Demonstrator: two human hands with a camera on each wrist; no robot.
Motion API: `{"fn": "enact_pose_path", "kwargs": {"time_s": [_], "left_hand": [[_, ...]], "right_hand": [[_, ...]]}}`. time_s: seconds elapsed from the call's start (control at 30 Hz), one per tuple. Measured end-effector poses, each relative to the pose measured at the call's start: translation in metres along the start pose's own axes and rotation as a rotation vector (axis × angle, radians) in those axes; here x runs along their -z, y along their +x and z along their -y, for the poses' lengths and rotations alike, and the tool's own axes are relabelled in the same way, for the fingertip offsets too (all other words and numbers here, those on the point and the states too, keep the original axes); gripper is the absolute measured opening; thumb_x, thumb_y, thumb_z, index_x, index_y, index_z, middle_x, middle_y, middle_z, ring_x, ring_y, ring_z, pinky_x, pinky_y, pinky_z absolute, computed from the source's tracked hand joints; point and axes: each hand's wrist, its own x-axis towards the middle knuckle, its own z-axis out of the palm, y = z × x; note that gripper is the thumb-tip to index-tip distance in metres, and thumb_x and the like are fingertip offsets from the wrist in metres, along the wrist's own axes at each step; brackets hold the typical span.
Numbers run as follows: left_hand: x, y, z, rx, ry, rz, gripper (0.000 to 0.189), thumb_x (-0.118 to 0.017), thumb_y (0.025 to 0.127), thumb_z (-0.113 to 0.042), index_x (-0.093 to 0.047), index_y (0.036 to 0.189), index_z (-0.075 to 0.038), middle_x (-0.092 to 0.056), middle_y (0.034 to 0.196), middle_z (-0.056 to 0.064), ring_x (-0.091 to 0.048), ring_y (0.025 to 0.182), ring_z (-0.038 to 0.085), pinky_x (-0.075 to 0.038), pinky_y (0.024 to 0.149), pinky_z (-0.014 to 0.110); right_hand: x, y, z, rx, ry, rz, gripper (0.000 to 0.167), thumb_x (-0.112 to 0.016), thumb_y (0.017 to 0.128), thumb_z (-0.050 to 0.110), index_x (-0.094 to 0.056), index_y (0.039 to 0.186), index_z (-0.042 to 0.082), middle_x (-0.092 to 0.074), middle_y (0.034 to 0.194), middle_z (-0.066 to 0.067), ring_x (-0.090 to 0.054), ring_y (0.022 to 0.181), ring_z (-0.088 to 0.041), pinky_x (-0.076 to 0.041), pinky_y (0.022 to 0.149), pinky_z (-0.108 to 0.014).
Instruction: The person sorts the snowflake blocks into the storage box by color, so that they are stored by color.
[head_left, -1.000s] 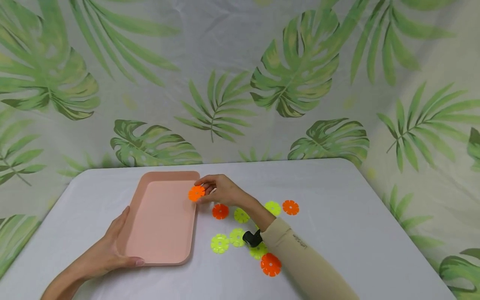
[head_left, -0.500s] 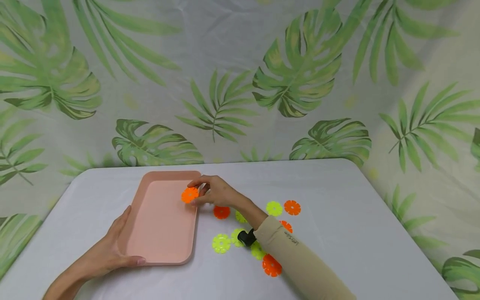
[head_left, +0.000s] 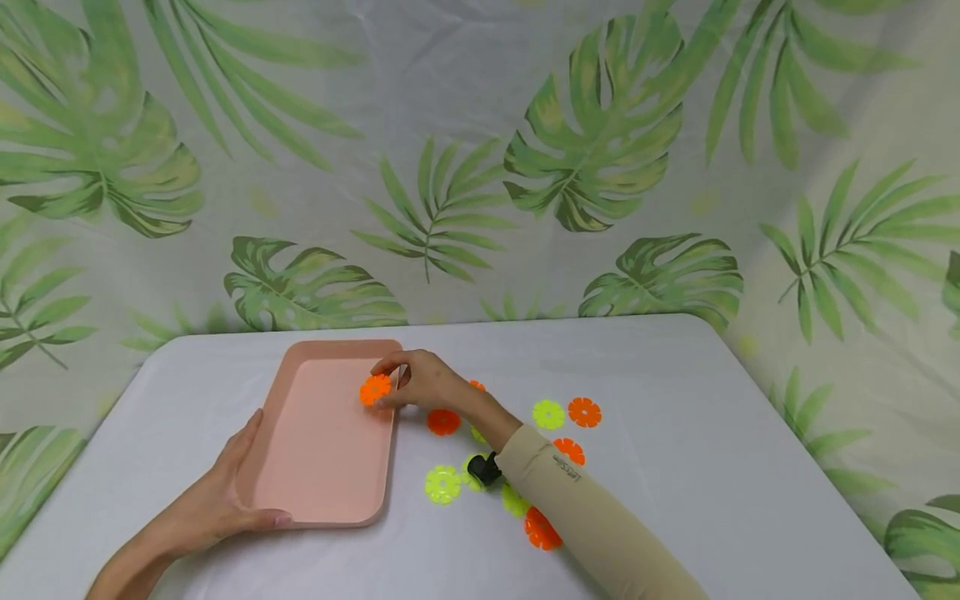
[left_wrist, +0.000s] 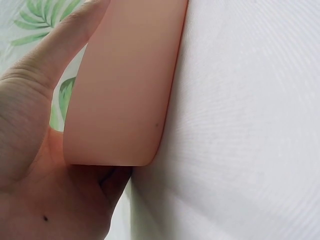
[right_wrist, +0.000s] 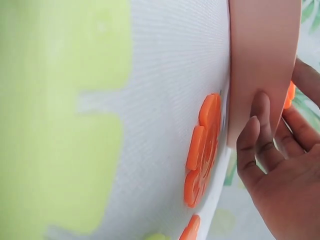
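Observation:
My right hand (head_left: 423,383) pinches an orange notched interlocking disc (head_left: 372,395) between thumb and fingers, over the right side of a shallow pink tray (head_left: 322,450). In the right wrist view the held orange disc (right_wrist: 290,94) is mostly hidden behind the tray wall (right_wrist: 262,45), and the lower fingers overlap that wall. At the tray's near left corner, my left hand (head_left: 217,497) grips it, thumb along the near edge and fingers along the left side. The left wrist view shows the palm (left_wrist: 25,135) against the pink wall (left_wrist: 125,90).
Several orange and lime discs lie right of the tray, among them an orange one (head_left: 443,422), a lime one (head_left: 442,486) and another orange one (head_left: 542,531). Some are partly covered by the right forearm. A leaf-print cloth (head_left: 435,208) hangs behind the white table (head_left: 675,467).
My right hand has moved left with the orange disc, from the tray's right rim to over its inside. The left hand has kept its hold on the tray corner.

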Motion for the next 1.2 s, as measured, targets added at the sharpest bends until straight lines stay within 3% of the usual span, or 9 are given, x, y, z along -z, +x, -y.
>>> {"fn": "enact_pose_path", "kwargs": {"time_s": [0.37,0.63,0.67,0.77,0.97,1.0,1.1,1.17,1.2], "left_hand": [[-0.001,-0.001,0.000,0.017,0.013,-0.006,0.137,-0.092,0.075,-0.024,0.008,0.169,-0.023,-0.010,0.169,0.031,-0.029,0.141,0.055,-0.014,0.100,-0.001],[-0.002,-0.001,0.001,0.016,0.003,-0.005,0.136,-0.092,0.076,-0.023,0.008,0.169,-0.023,-0.010,0.170,0.030,-0.028,0.142,0.054,-0.013,0.099,-0.002],[-0.001,-0.001,0.001,0.021,0.006,-0.004,0.136,-0.092,0.076,-0.023,0.008,0.169,-0.023,-0.010,0.170,0.030,-0.028,0.143,0.054,-0.017,0.106,0.004],[0.000,-0.001,0.000,0.033,0.019,-0.003,0.137,-0.092,0.076,-0.024,0.008,0.169,-0.024,-0.010,0.170,0.030,-0.028,0.143,0.054,-0.025,0.108,0.011],[0.000,-0.001,-0.002,0.034,0.038,-0.003,0.137,-0.092,0.075,-0.025,0.008,0.169,-0.024,-0.012,0.170,0.030,-0.031,0.141,0.053,-0.034,0.110,0.028],[0.000,-0.001,-0.003,0.035,0.035,0.000,0.137,-0.092,0.076,-0.025,0.008,0.169,-0.024,-0.011,0.170,0.030,-0.031,0.141,0.053,-0.035,0.110,0.037],[0.001,0.000,-0.002,0.032,0.032,0.002,0.137,-0.092,0.076,-0.025,0.008,0.169,-0.024,-0.012,0.170,0.030,-0.032,0.141,0.053,-0.034,0.108,0.028],[0.001,0.000,-0.002,0.030,0.031,0.003,0.137,-0.092,0.076,-0.025,0.008,0.169,-0.024,-0.012,0.170,0.029,-0.032,0.141,0.052,-0.031,0.100,0.015],[0.002,0.000,-0.002,0.029,0.030,0.005,0.137,-0.092,0.076,-0.025,0.008,0.169,-0.024,-0.012,0.170,0.029,-0.032,0.141,0.052,-0.032,0.103,0.019]], "right_hand": [[-0.004,0.009,0.004,-0.069,-0.030,-0.025,0.044,-0.087,0.085,0.021,-0.071,0.125,0.016,-0.068,0.125,0.001,-0.055,0.073,-0.010,-0.046,0.062,-0.020],[-0.006,0.019,0.006,-0.109,-0.188,-0.080,0.049,-0.087,0.086,0.028,-0.069,0.130,0.019,-0.071,0.121,0.002,-0.057,0.085,-0.010,-0.046,0.071,-0.019],[-0.006,0.021,0.006,-0.115,-0.195,-0.087,0.049,-0.086,0.087,0.028,-0.069,0.132,0.019,-0.071,0.118,0.002,-0.058,0.086,-0.011,-0.046,0.072,-0.020],[-0.006,0.023,0.007,-0.134,-0.201,-0.102,0.051,-0.085,0.088,0.028,-0.068,0.136,0.020,-0.072,0.115,0.000,-0.062,0.094,-0.014,-0.049,0.078,-0.023],[-0.004,0.021,0.007,-0.139,-0.177,-0.102,0.059,-0.082,0.091,0.028,-0.061,0.145,0.020,-0.072,0.135,-0.001,-0.066,0.117,-0.016,-0.052,0.095,-0.028],[-0.003,0.020,0.006,-0.137,-0.166,-0.104,0.060,-0.082,0.091,0.028,-0.060,0.146,0.020,-0.071,0.135,-0.001,-0.066,0.115,-0.015,-0.052,0.094,-0.027],[0.001,0.016,0.005,-0.117,-0.112,-0.108,0.060,-0.084,0.089,0.028,-0.061,0.144,0.019,-0.070,0.133,-0.003,-0.065,0.095,-0.014,-0.050,0.080,-0.024],[0.004,0.014,0.004,-0.090,-0.072,-0.104,0.058,-0.084,0.089,0.026,-0.063,0.142,0.018,-0.069,0.134,-0.003,-0.061,0.084,-0.013,-0.047,0.071,-0.021],[0.006,0.014,0.003,-0.076,-0.049,-0.102,0.055,-0.083,0.089,0.025,-0.064,0.140,0.017,-0.069,0.135,-0.004,-0.060,0.081,-0.013,-0.047,0.068,-0.021]]}}
